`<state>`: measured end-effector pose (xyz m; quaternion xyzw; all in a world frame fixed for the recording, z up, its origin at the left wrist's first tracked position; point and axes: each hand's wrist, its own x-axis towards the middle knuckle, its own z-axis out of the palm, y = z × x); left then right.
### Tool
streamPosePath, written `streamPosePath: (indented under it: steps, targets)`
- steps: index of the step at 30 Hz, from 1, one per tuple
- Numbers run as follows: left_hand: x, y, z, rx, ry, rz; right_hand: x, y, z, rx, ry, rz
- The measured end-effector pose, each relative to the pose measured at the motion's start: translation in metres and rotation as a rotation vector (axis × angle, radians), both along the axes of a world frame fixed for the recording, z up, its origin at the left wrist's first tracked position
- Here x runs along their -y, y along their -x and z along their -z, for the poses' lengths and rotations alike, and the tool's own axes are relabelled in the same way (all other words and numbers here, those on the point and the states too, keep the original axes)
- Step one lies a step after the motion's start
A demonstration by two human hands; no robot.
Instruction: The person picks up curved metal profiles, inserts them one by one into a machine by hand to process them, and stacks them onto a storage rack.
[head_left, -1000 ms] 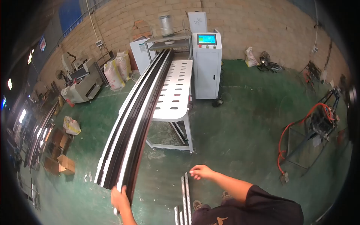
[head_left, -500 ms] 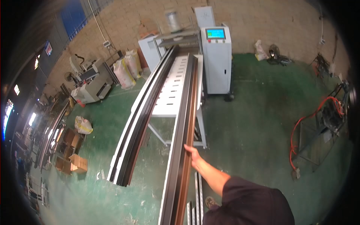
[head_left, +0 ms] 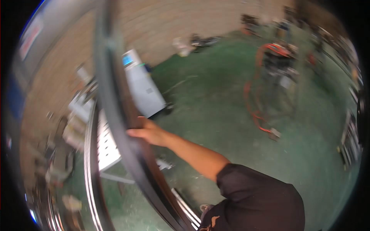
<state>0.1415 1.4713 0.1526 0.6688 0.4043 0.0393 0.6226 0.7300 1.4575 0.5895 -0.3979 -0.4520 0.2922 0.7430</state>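
A long dark profile [head_left: 115, 104] with a brown side runs from the top of the view down to the bottom centre, blurred by motion. My right hand [head_left: 150, 133] is closed around its right side, near mid-length. My left hand is out of view. Left of the held profile, other long profiles [head_left: 89, 165] with bright silver edges lie along the white slotted table [head_left: 106, 148] and reach past its near end.
A white cabinet [head_left: 144, 90] with a blue screen stands behind the held profile. Silver bars [head_left: 185, 208] are near my foot. At the right is a frame with a red hose [head_left: 248, 96]. Sacks [head_left: 75, 131] and a machine [head_left: 61, 165] are at the left.
The view has swung right and tilted. One profile has been separated from the others, lifted off the table and raised in my right hand. My left hand has gone out of view.
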Motion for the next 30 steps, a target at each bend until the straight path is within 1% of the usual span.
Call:
streamPosePath:
  steps: [1, 2, 3, 4, 5, 6, 7, 8, 9, 10, 11, 12, 15, 17, 18, 19, 20, 22, 23, 24, 25, 26, 27, 28, 29, 30]
  targets:
    - [-0.019, -0.051, -0.001, -0.021, -0.265, 0.198, 0.016, -0.036, -0.009, 0.204, 0.043, 0.131]
    - [-0.025, -0.142, -0.062, -0.034, -0.556, 0.352, 0.04, -0.069, -0.012, 0.408, 0.107, 0.245]
    - [-0.023, -0.218, -0.089, 0.043, -0.58, 0.256, 0.078, -0.087, -0.02, 0.37, 0.188, 0.407]
    - [-0.024, -0.293, -0.111, 0.191, -0.665, 0.239, 0.114, -0.101, -0.025, 0.333, 0.265, 0.554]
    - [-0.011, -0.37, -0.156, 0.318, -0.556, 0.203, 0.158, -0.119, -0.034, 0.364, 0.338, 0.561]
    - [0.016, -0.442, -0.217, 0.534, -0.568, 0.212, 0.193, -0.137, -0.027, 0.408, 0.379, 0.64]
    - [0.045, -0.506, -0.268, 0.742, -0.53, 0.174, 0.225, -0.153, -0.018, 0.453, 0.42, 0.717]
    - [0.073, -0.562, -0.324, 0.827, -0.641, 0.235, 0.264, -0.162, -0.009, 0.449, 0.451, 0.77]
    - [0.08, -0.604, -0.356, 0.856, -0.576, 0.264, 0.294, -0.166, 0.006, 0.482, 0.483, 0.82]
    - [0.132, -0.641, -0.41, 0.938, -0.551, 0.236, 0.327, -0.173, 0.024, 0.508, 0.514, 0.869]
    - [0.149, -0.679, -0.439, 0.982, -0.577, 0.277, 0.356, -0.18, 0.043, 0.557, 0.607, 0.913]
    - [0.178, -0.708, -0.468, 1.058, -0.438, 0.326, 0.387, -0.182, 0.06, 0.551, 0.639, 0.92]
    - [0.198, -0.796, -0.507, 1.206, -0.028, 0.472, 0.479, -0.184, 0.123, 0.5, 0.766, 0.954]
    - [0.209, -0.831, -0.521, 1.232, 0.154, 0.316, 0.539, -0.177, 0.166, 0.5, 0.865, 0.991]
    - [0.239, -0.834, -0.531, 1.227, 0.088, 0.227, 0.571, -0.176, 0.186, 0.465, 0.932, 0.948]
    - [0.252, -0.846, -0.532, 1.211, 0.091, 0.158, 0.603, -0.175, 0.204, 0.437, 0.997, 0.903]
    - [0.255, -0.86, -0.53, 1.217, 0.131, 0.029, 0.634, -0.173, 0.223, 0.427, 1.081, 0.894]
    - [0.232, -0.897, -0.508, 1.326, 0.109, -0.046, 0.697, -0.168, 0.248, 0.395, 1.288, 0.848]
    - [0.226, -0.913, -0.496, 1.282, 0.195, -0.115, 0.727, -0.165, 0.272, 0.365, 1.314, 0.829]
    - [0.217, -0.927, -0.476, 1.233, 0.275, -0.191, 0.757, -0.16, 0.283, 0.369, 1.371, 0.831]
    - [0.179, -0.955, -0.434, 1.135, 0.358, -0.163, 0.788, -0.156, 0.298, 0.345, 1.462, 0.803]
    - [0.164, -0.975, -0.382, 1.069, 0.476, -0.213, 0.816, -0.152, 0.294, 0.296, 1.541, 0.765]
    - [0.168, -0.999, -0.332, 1.006, 0.6, -0.26, 0.849, -0.146, 0.304, 0.329, 1.577, 0.766]
    - [0.203, -1.007, -0.288, 0.956, 0.659, -0.23, 0.883, -0.14, 0.314, 0.359, 1.613, 0.763]
    - [0.238, -1.012, -0.249, 0.888, 0.721, -0.164, 0.915, -0.134, 0.313, 0.306, 1.653, 0.791]
    - [0.267, -1.015, -0.212, 0.86, 0.681, -0.116, 0.943, -0.124, 0.31, 0.249, 1.691, 0.813]
